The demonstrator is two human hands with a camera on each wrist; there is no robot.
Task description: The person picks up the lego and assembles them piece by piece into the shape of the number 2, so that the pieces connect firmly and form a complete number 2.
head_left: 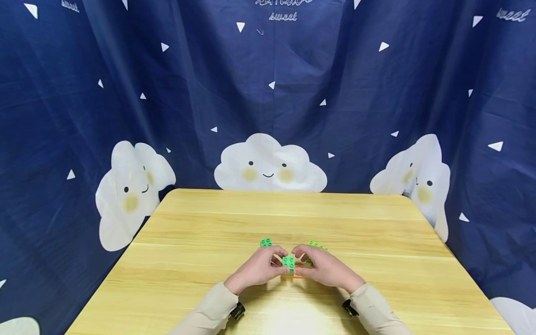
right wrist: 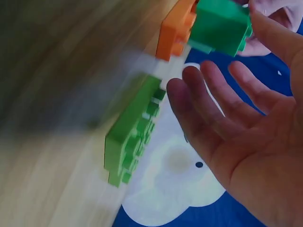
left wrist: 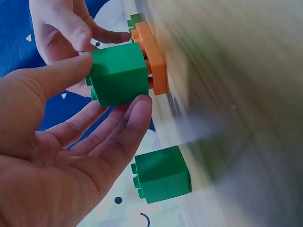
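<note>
Left wrist view, upper frame, left of centre: left hand (left wrist: 61, 175) pinches the green block (left wrist: 120, 73) against the orange brick (left wrist: 155, 59); right hand (right wrist: 251, 151) spreads loosely, contact unclear. Block appears light, rigid, smooth; grip opposite side walls.

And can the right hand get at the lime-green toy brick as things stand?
Likely yes: the lime-green toy brick lies on the wooden table near the right hand, with nothing visible between it and the fingertips, which grip nothing.
</note>
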